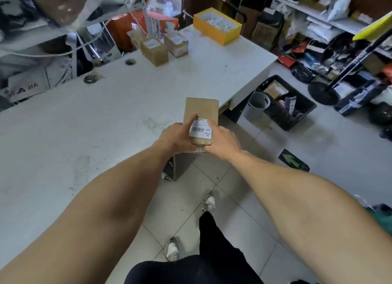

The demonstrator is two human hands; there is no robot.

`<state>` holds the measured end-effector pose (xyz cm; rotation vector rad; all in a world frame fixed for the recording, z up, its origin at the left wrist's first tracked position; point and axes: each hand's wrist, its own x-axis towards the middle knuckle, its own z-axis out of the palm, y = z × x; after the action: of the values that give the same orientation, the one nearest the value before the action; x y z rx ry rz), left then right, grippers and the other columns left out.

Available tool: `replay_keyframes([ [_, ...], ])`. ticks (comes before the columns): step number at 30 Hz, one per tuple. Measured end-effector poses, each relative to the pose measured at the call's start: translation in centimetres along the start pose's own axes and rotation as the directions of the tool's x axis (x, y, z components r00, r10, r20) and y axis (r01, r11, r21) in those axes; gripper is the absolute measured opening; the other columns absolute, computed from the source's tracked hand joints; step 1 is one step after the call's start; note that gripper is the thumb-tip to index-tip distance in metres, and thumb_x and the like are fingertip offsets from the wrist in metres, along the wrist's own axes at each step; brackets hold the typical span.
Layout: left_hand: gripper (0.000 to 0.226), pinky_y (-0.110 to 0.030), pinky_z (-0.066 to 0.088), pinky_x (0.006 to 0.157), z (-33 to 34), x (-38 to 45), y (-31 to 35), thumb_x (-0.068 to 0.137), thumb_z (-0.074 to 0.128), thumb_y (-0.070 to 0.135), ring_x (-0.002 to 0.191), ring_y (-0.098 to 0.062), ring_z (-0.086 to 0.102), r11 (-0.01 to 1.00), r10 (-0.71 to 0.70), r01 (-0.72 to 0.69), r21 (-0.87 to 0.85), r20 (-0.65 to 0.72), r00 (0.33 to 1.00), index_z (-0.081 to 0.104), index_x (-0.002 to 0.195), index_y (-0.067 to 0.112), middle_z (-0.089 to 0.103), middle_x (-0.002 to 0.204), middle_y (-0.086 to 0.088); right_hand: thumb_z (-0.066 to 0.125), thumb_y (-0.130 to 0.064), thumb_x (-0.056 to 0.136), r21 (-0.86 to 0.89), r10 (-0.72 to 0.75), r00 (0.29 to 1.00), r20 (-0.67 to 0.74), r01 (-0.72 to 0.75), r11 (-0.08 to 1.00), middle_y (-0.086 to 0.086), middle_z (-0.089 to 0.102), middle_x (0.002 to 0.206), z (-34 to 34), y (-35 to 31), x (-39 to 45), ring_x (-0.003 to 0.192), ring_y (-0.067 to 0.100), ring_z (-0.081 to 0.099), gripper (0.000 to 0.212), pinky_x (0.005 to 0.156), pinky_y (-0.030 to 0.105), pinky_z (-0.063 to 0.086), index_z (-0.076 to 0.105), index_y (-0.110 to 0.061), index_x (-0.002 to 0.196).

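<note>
Currently left hand (176, 137) and right hand (222, 142) both clasp the labelled parcel (201, 135), barcode up, likely for reading, over the cardboard box (201, 109).

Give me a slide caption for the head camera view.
Left hand and right hand grip a labelled brown parcel at a white table's edge.

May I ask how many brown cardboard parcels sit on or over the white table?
3: one held parcel between left hand and right hand at the near edge; two far parcels side by side. Others may be hidden.
</note>
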<state>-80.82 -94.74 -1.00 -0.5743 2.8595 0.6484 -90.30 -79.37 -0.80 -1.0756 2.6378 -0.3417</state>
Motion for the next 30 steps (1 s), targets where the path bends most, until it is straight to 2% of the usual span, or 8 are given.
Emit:
replay_keyframes([
  [6, 0.112, -0.036, 0.049, 0.076, -1.3, 9.8, 1.0, 0.074, 0.075, 0.052, 0.088, -0.023, 0.054, 0.990, -0.140, 0.139, -0.033, -0.029, 0.990, 0.001, 0.157, 0.036, 0.058, 0.106, -0.006, 0.071, -0.037, 0.071, 0.038, -0.071, 0.997, 0.040, 0.069, 0.997, 0.008, 0.058, 0.113, -2.2, 3.8, 10.9, 0.101, 0.032, 0.059, 0.092, 0.075, 0.034, 0.044, 0.018, -0.032, 0.146],
  [10, 0.112, -0.036, 0.049, 0.077, -1.9, 15.2, 1.4, 0.072, 0.074, 0.056, 0.097, -0.028, 0.060, 0.965, -0.254, 0.246, -0.094, -0.081, 0.964, 0.000, 0.155, 0.041, 0.058, 0.111, -0.006, 0.070, -0.035, 0.075, 0.021, -0.151, 0.986, 0.070, 0.150, 0.988, 0.011, 0.055, 0.115, -4.3, 5.7, 17.4, 0.103, 0.032, 0.057, 0.091, 0.077, 0.035, 0.042, 0.018, -0.030, 0.148],
  [14, 0.110, -0.035, 0.049, 0.077, -2.6, 19.4, 0.9, 0.073, 0.072, 0.054, 0.097, -0.028, 0.059, 0.941, -0.326, 0.311, -0.137, -0.106, 0.940, 0.001, 0.155, 0.039, 0.059, 0.113, -0.007, 0.070, -0.031, 0.078, 0.023, -0.232, 0.966, 0.110, 0.231, 0.973, 0.011, 0.053, 0.118, -5.8, 6.4, 22.4, 0.105, 0.031, 0.055, 0.089, 0.080, 0.034, 0.041, 0.018, -0.028, 0.150],
  [17, 0.108, -0.036, 0.051, 0.078, -3.1, 22.9, 0.1, 0.074, 0.073, 0.053, 0.096, -0.028, 0.059, 0.919, -0.376, 0.355, -0.174, -0.103, 0.921, 0.003, 0.155, 0.038, 0.060, 0.113, -0.008, 0.071, -0.034, 0.077, 0.031, -0.266, 0.952, 0.150, 0.264, 0.964, 0.011, 0.053, 0.120, -6.1, 7.0, 26.9, 0.106, 0.031, 0.055, 0.089, 0.082, 0.036, 0.043, 0.020, -0.029, 0.149],
  [21, 0.106, -0.033, 0.043, 0.074, -3.4, 27.1, -0.6, 0.074, 0.073, 0.052, 0.099, -0.029, 0.060, 0.883, -0.431, 0.388, -0.263, -0.128, 0.893, 0.007, 0.155, 0.036, 0.060, 0.111, -0.007, 0.071, -0.036, 0.075, 0.005, -0.302, 0.935, 0.187, 0.307, 0.952, 0.009, 0.053, 0.126, -6.6, 7.6, 32.5, 0.109, 0.030, 0.055, 0.089, 0.085, 0.037, 0.046, 0.022, -0.031, 0.149],
  [30, 0.109, -0.032, 0.042, 0.071, -4.9, 35.1, -0.9, 0.071, 0.074, 0.051, 0.099, -0.030, 0.062, 0.840, -0.512, 0.464, -0.281, -0.127, 0.850, 0.006, 0.155, 0.037, 0.063, 0.114, -0.008, 0.071, -0.038, 0.075, -0.005, -0.350, 0.901, 0.255, 0.363, 0.932, 0.009, 0.051, 0.130, -8.2, 9.8, 41.5, 0.113, 0.030, 0.054, 0.092, 0.089, 0.038, 0.046, 0.019, -0.031, 0.151],
])
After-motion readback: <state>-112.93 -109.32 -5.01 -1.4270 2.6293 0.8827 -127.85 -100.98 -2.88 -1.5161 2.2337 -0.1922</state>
